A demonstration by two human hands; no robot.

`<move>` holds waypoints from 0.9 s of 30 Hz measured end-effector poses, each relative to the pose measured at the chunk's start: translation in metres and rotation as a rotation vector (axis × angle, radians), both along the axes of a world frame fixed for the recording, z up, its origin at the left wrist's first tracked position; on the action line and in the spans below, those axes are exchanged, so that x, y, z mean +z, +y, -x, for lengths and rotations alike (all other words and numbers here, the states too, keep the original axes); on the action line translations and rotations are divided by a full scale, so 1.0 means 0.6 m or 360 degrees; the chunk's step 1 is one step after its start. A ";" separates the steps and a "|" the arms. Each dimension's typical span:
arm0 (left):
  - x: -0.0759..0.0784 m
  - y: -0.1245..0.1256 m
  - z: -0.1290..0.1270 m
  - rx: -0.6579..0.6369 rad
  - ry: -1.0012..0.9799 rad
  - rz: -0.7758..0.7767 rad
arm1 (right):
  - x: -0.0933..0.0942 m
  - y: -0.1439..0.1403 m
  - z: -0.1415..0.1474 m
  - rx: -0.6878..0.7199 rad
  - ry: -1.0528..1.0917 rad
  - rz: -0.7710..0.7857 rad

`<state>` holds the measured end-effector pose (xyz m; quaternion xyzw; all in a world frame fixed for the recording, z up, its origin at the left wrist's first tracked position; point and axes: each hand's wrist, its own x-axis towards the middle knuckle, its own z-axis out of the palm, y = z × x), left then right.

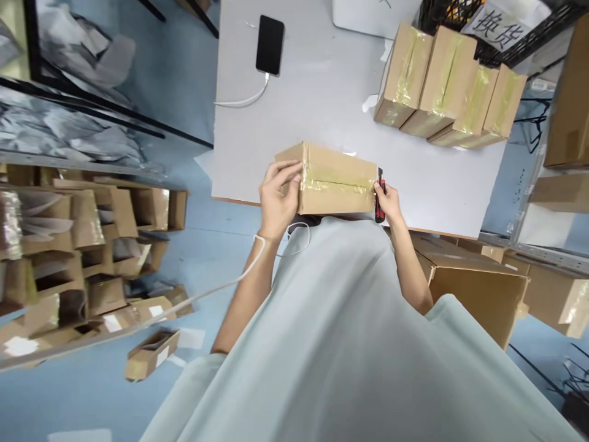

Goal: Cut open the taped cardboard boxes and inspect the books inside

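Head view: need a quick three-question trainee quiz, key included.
1. True or false: the left hand and the right hand are at opposite ends of the taped box.
2. What does the right hand hold?
a) a roll of tape
b) a red-and-black box cutter
c) a marker pen
3. How many boxes are in the row of boxes standing on the table?

Key:
1. True
2. b
3. Four

Brown cardboard box [339, 184], taped — red-black cutter [380, 207], just right of it
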<state>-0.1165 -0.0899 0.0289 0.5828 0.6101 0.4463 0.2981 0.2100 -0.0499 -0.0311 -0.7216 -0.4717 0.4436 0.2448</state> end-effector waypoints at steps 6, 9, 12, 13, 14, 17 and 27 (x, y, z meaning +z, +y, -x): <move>-0.079 0.026 -0.064 -0.0001 -0.0301 0.0101 | 0.079 -0.011 -0.076 0.0049 -0.0616 -0.0145; -0.137 0.047 -0.111 -0.0090 -0.0523 0.0243 | 0.117 -0.010 -0.117 0.0013 -0.0889 -0.0121; -0.172 0.050 -0.147 -0.0188 -0.0689 0.0401 | 0.143 -0.006 -0.141 0.0100 -0.1051 -0.0109; -0.177 0.047 -0.154 -0.0205 -0.0714 0.0425 | 0.150 -0.005 -0.144 0.0141 -0.1094 -0.0133; -0.178 0.044 -0.159 -0.0210 -0.0724 0.0432 | 0.156 -0.003 -0.145 0.0176 -0.1137 -0.0173; -0.172 0.034 -0.163 -0.0173 -0.0687 0.0400 | 0.178 -0.001 -0.127 0.0291 -0.1211 -0.0311; -0.163 0.034 -0.165 -0.0198 -0.0687 0.0402 | 0.256 0.036 0.055 0.1569 -0.1258 0.0130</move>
